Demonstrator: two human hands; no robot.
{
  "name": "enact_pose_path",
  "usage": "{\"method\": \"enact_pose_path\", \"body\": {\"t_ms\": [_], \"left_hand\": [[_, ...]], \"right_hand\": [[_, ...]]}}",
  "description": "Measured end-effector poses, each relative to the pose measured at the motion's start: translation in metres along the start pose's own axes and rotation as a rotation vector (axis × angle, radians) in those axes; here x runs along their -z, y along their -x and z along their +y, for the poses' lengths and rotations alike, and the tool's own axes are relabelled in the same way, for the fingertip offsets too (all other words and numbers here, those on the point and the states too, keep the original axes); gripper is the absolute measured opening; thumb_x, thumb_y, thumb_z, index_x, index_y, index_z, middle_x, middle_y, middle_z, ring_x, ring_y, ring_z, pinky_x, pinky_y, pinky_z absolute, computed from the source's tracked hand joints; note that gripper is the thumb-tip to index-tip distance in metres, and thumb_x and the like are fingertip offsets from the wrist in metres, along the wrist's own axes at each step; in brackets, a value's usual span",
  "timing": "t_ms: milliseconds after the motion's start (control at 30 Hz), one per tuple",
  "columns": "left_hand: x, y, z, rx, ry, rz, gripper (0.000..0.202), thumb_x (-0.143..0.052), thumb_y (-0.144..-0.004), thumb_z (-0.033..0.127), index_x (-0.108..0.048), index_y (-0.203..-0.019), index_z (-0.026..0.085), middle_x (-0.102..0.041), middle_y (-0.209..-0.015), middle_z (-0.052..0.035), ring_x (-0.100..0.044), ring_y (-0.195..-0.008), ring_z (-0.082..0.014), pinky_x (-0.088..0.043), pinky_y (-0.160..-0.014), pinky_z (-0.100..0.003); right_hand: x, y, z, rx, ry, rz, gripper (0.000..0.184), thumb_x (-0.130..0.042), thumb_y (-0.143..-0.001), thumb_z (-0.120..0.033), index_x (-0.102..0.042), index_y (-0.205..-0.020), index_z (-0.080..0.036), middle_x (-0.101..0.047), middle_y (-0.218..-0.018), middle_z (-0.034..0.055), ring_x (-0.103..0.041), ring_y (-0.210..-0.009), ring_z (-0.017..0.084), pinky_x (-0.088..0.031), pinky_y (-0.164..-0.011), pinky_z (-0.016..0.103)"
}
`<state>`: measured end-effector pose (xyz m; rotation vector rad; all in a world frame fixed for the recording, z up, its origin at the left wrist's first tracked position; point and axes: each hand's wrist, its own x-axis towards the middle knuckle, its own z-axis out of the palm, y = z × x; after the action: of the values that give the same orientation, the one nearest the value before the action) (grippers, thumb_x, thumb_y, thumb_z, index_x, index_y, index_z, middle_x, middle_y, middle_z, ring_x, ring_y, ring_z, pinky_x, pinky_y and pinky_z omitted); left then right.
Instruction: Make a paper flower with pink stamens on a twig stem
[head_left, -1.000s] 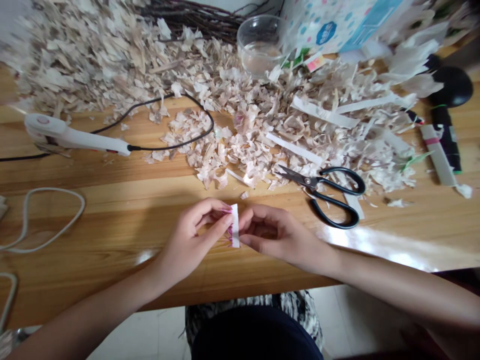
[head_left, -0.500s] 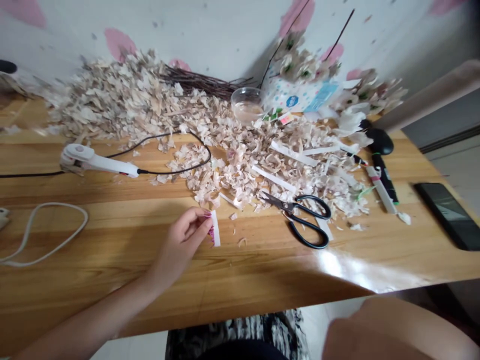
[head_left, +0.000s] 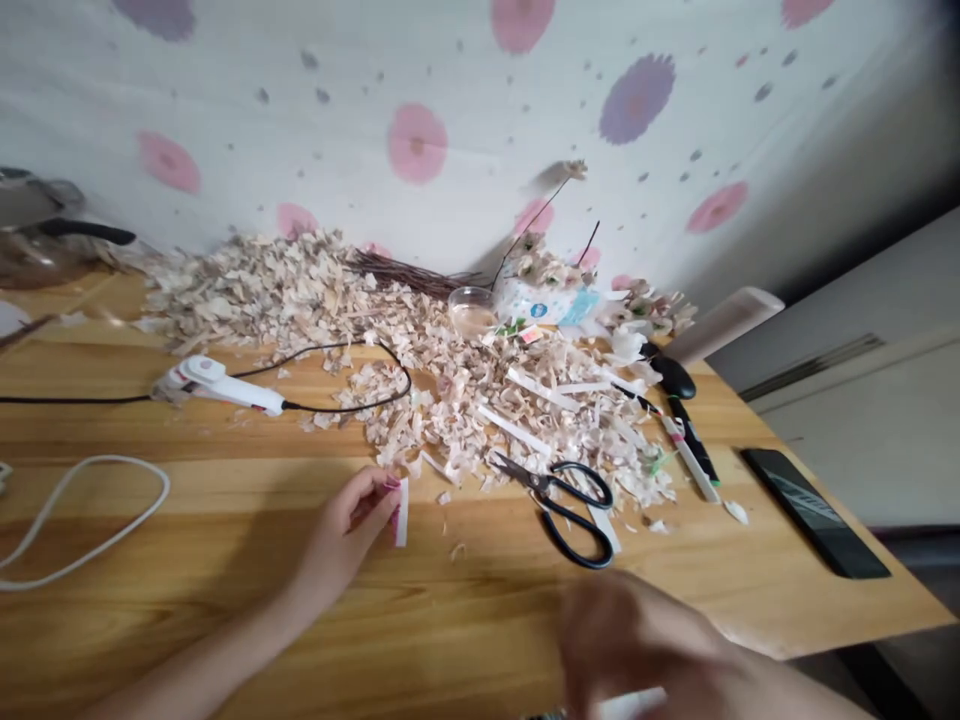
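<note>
My left hand (head_left: pixel 341 530) pinches a short white strip (head_left: pixel 403 512) with a magenta fringed edge between thumb and fingers, just above the wooden table. The fingers cover part of the fringe. My right hand (head_left: pixel 622 635), smeared by motion, is over the table's front edge at the lower right. Its fingers cannot be made out, nor whether it holds anything. Beyond it lie black-handled scissors (head_left: pixel 559 500), blades apart and pointing up-left, with a white strip (head_left: pixel 604 530) partly under the handles. A loose heap of pale dried petals or shavings (head_left: pixel 442 390) spreads behind both hands.
A white corded tool (head_left: pixel 225 385) lies on the left, with a white cable loop (head_left: pixel 161 490) nearer. At the back are thin dark twigs (head_left: pixel 412 275), a clear plastic cup (head_left: pixel 471 312) and a tissue pack (head_left: pixel 544 303). A black phone (head_left: pixel 814 510) rests on the right.
The view has tilted up and turned slightly, showing more wall. My right hand has come over the table edge from the lower right. My left hand still pinches the strip.
</note>
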<state>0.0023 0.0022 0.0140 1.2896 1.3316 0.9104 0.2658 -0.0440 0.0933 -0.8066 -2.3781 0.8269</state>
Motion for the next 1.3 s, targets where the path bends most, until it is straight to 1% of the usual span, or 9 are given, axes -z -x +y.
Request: {"method": "enact_pose_path", "body": {"t_ms": [67,233,367,700,800,900,1067,1167,1300], "left_hand": [[0.001,-0.001,0.001,-0.012,0.041,0.026,0.024,-0.057,-0.081,0.043,-0.058,-0.081,0.019,-0.059,-0.074,-0.0003,-0.058,-0.071,-0.0168,-0.048,-0.066,-0.025],[-0.003,0.003,-0.002,-0.073,-0.002,-0.014,0.021,-0.055,-0.084,0.04,-0.058,-0.082,0.019,-0.06,-0.072,-0.0006,-0.061,-0.069,-0.0168,-0.051,-0.067,-0.025],[-0.007,0.006,-0.008,-0.13,-0.168,-0.107,0.015,-0.047,-0.09,0.031,-0.058,-0.088,0.021,-0.065,-0.071,0.0004,-0.063,-0.066,-0.0157,-0.051,-0.068,-0.026],[0.001,0.004,-0.004,-0.359,-0.431,0.035,0.019,-0.045,-0.087,0.013,-0.059,-0.097,0.021,-0.059,-0.103,-0.0074,-0.055,-0.103,-0.0225,-0.043,-0.091,-0.038],[0.002,0.005,-0.005,-0.434,-0.476,-0.011,0.025,-0.042,-0.087,0.01,-0.063,-0.09,0.021,-0.061,-0.096,-0.0052,-0.056,-0.096,-0.0204,-0.043,-0.087,-0.035],[0.002,0.006,-0.009,-0.504,-0.511,-0.054,0.027,-0.043,-0.085,0.006,-0.066,-0.088,0.021,-0.064,-0.093,-0.0042,-0.057,-0.093,-0.0192,-0.044,-0.084,-0.033],[0.002,0.004,-0.016,-0.574,-0.56,-0.109,0.028,-0.045,-0.082,0.002,-0.067,-0.087,0.018,-0.066,-0.096,-0.0058,-0.058,-0.095,-0.0189,-0.046,-0.085,-0.03],[0.004,0.003,-0.015,-0.595,-0.581,-0.149,0.025,-0.049,-0.08,0.003,-0.067,-0.09,0.017,-0.066,-0.101,-0.0062,-0.058,-0.097,-0.0188,-0.046,-0.087,-0.03],[0.007,0.001,-0.012,-0.614,-0.6,-0.197,0.023,-0.051,-0.081,0.004,-0.067,-0.091,0.018,-0.067,-0.1,-0.0054,-0.059,-0.098,-0.0183,-0.046,-0.089,-0.029]], "right_hand": [[-0.006,-0.017,0.022,0.077,-0.116,0.063,0.038,-0.051,-0.087,-0.019,-0.048,-0.121,-0.034,-0.063,-0.095,0.0042,-0.062,-0.085,0.019,-0.053,-0.072,0.031],[-0.032,-0.035,0.061,-0.16,-0.071,0.175,0.027,-0.042,-0.087,-0.01,-0.05,-0.109,-0.024,-0.06,-0.093,0.0066,-0.059,-0.081,0.018,-0.052,-0.073,0.032],[-0.045,-0.033,0.065,-0.203,-0.084,0.096,0.025,-0.042,-0.089,-0.013,-0.05,-0.11,-0.024,-0.061,-0.092,0.007,-0.061,-0.083,0.019,-0.053,-0.074,0.033],[-0.048,-0.045,0.064,-0.191,-0.083,0.177,0.02,-0.042,-0.089,-0.012,-0.052,-0.104,-0.021,-0.06,-0.095,0.0072,-0.061,-0.085,0.019,-0.051,-0.077,0.033],[-0.041,-0.088,0.063,-0.1,-0.016,0.15,0.024,-0.044,-0.085,-0.007,-0.052,-0.104,-0.019,-0.061,-0.097,0.0079,-0.061,-0.087,0.018,-0.05,-0.08,0.034],[-0.047,-0.159,0.066,-0.046,0.009,0.117,0.021,-0.049,-0.083,-0.008,-0.053,-0.102,-0.018,-0.062,-0.103,0.0084,-0.062,-0.085,0.017,-0.05,-0.081,0.032],[-0.097,-0.274,0.066,-0.012,0.049,-0.035,0.027,-0.064,-0.077,-0.019,-0.055,-0.102,-0.014,-0.066,-0.101,0.0095,-0.064,-0.088,0.02,-0.05,-0.077,0.029],[-0.131,-0.31,0.06,0.024,0.086,-0.131,0.036,-0.072,-0.07,-0.025,-0.056,-0.101,-0.016,-0.068,-0.096,0.0077,-0.065,-0.085,0.023,-0.05,-0.075,0.03],[-0.153,-0.328,0.056,0.04,0.133,-0.156,0.016,-0.068,-0.072,-0.017,-0.059,-0.085,-0.014,-0.068,-0.086,0.0089,-0.064,-0.076,0.024,-0.049,-0.068,0.031]]}}
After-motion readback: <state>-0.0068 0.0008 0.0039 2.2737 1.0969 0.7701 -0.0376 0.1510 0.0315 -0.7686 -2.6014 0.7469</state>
